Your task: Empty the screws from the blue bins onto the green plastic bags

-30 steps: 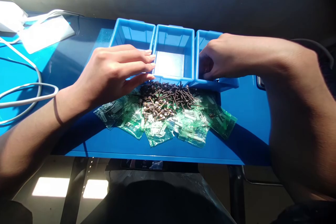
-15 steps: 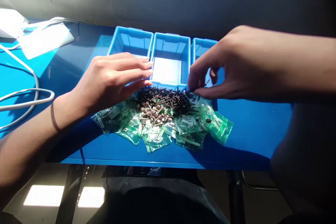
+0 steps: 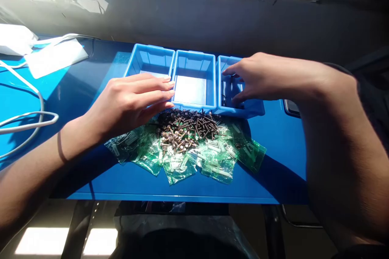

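Note:
My left hand [image 3: 133, 99] lies over the front of the left blue bin [image 3: 129, 60], fingers stretched out and holding nothing. My right hand [image 3: 252, 77] reaches into the right blue bin [image 3: 220, 85] with thumb and fingers apart. A few dark screws [image 3: 224, 100] show inside that bin below the fingers, partly hidden by the hand. Between them stands the middle blue bin [image 3: 211, 79], its bottom sunlit. In front of the bins is a heap of dark and silvery screws [image 3: 185, 129], lying on green-tinted plastic bags [image 3: 215, 166] that hold white pieces.
White cables [image 3: 39, 115] and a white card [image 3: 56, 56] lie on the blue table [image 3: 182, 196] at the left. A dark flat object [image 3: 291, 107] sits beside my right forearm. Behind the bins rises a grey wall [image 3: 167, 12].
My right hand has moved from the screw heap back into the right bin, and its fingers have opened. My left hand stays at the left bin. The view has tilted slightly up.

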Motion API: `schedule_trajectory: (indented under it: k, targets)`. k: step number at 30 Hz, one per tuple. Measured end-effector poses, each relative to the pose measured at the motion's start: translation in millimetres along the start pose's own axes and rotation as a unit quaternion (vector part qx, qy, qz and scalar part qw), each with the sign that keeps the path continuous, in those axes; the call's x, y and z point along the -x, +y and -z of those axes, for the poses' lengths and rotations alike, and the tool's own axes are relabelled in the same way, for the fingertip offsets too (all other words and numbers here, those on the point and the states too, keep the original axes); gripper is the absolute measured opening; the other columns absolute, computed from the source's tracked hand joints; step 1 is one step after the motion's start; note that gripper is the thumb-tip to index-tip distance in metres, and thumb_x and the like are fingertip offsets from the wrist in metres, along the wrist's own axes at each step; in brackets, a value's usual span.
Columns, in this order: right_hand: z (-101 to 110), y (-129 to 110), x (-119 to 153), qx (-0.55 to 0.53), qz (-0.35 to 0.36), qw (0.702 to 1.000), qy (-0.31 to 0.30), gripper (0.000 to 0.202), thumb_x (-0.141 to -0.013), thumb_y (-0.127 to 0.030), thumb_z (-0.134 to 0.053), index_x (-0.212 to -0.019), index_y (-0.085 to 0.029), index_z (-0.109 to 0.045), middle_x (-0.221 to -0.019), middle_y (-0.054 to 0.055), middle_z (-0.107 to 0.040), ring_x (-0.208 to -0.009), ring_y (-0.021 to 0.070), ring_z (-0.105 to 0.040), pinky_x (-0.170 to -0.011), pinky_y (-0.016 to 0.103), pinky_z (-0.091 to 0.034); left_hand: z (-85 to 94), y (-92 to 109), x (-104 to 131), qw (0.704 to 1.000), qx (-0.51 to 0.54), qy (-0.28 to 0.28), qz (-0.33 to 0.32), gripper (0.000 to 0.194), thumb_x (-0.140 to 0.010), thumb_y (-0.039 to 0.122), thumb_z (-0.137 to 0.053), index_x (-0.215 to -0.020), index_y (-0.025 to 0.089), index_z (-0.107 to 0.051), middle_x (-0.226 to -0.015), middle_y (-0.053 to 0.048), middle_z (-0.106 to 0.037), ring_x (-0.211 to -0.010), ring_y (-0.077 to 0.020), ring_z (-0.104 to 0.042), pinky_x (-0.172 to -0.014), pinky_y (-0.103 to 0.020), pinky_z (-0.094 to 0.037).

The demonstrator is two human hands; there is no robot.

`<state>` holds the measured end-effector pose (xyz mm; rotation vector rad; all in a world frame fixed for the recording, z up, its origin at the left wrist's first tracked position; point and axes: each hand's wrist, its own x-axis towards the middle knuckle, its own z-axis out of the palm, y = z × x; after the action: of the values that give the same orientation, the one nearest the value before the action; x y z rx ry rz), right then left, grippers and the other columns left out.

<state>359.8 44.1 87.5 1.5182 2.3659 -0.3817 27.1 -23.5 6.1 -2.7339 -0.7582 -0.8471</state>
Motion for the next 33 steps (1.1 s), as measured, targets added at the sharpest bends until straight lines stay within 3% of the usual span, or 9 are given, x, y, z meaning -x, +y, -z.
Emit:
schedule_trajectory:
  k: [3,5,8,11,18,24,28,33]
  targets:
    - [-5,-5,-7,0.035,0.016,0.999,-0.024,0.026,-0.084,-0.021,-0.094,-0.096,-0.026,-0.072,-0.101,0.004,-0.076,-0.08,0.0226,-0.069,-0.066,0.039,-0.051,1.7,0,0,1.0,-0.004,-0.001,0.004,0.022,-0.11,0.027,-0.079,-0.132,0.025,-0.077,-0.136,-0.002,-0.085,-0.125,-0.0229,-0.086,-0.107,-0.037,-0.076]
    - [-6,-7,-9,0.051,0.006,0.998,-0.025,0.029,-0.085,-0.028,-0.097,-0.096,-0.025,-0.07,-0.1,0.004,-0.074,-0.082,0.0231,-0.069,-0.066,0.039,-0.05,3.1,0,-1,1.0,-0.007,-0.003,0.002,0.022,-0.11,0.028,-0.078,-0.132,0.025,-0.077,-0.135,-0.003,-0.085,-0.124,-0.024,-0.086,-0.104,-0.039,-0.077]
    - [-8,-8,-12,0.05,-0.02,0.998,-0.016,0.035,-0.087,-0.036,-0.098,-0.105,-0.023,-0.071,-0.099,0.005,-0.073,-0.08,0.0234,-0.069,-0.064,0.037,-0.047,4.9,0,-2,1.0,-0.007,-0.005,-0.011,0.023,-0.109,0.027,-0.081,-0.131,0.021,-0.077,-0.134,-0.007,-0.085,-0.121,-0.0273,-0.087,-0.099,-0.043,-0.078]
    - [-10,-9,-14,0.023,-0.049,0.998,-0.013,0.04,-0.088,-0.037,-0.097,-0.119,-0.024,-0.075,-0.11,0.007,-0.079,-0.086,0.0255,-0.073,-0.067,0.037,-0.05,5.6,1,-3,1.0,-0.012,-0.009,-0.018,0.024,-0.108,0.026,-0.081,-0.13,0.019,-0.078,-0.134,-0.008,-0.085,-0.121,-0.0281,-0.086,-0.098,-0.044,-0.078]
    - [-13,-8,-17,0.017,-0.056,0.998,-0.017,0.015,-0.095,-0.033,-0.092,-0.105,-0.026,-0.083,-0.097,0.002,-0.082,-0.078,0.0225,-0.073,-0.069,0.039,-0.053,5.5,-1,-1,1.0,-0.008,-0.01,-0.019,0.026,-0.108,0.025,-0.081,-0.133,0.018,-0.078,-0.134,-0.008,-0.085,-0.123,-0.0284,-0.086,-0.097,-0.045,-0.078]
    - [-5,-8,-9,0.008,-0.061,0.998,-0.025,0.014,-0.095,-0.031,-0.091,-0.106,-0.027,-0.084,-0.098,0.002,-0.084,-0.08,0.0226,-0.075,-0.067,0.039,-0.055,4.9,0,-1,1.0,-0.009,-0.013,-0.01,0.025,-0.109,0.027,-0.08,-0.134,0.02,-0.077,-0.135,-0.007,-0.085,-0.124,-0.0271,-0.085,-0.098,-0.045,-0.077]
    - [-2,-11,-7,-0.032,-0.105,0.994,0.025,0.022,-0.104,-0.04,-0.082,-0.122,-0.028,-0.082,-0.114,0.006,-0.086,-0.092,0.0261,-0.078,-0.072,0.041,-0.056,4.3,0,0,1.0,-0.013,-0.009,-0.013,0.025,-0.109,0.026,-0.08,-0.133,0.02,-0.077,-0.134,-0.006,-0.085,-0.124,-0.0266,-0.085,-0.099,-0.043,-0.077]
    - [-9,-19,-15,-0.066,-0.14,0.986,0.055,0.025,-0.101,-0.029,-0.074,-0.124,-0.025,-0.081,-0.103,0.01,-0.084,-0.089,0.0282,-0.077,-0.073,0.04,-0.055,4.5,0,0,1.0,-0.006,-0.008,-0.005,0.025,-0.108,0.025,-0.081,-0.133,0.021,-0.077,-0.136,-0.006,-0.084,-0.125,-0.0268,-0.085,-0.1,-0.044,-0.077]
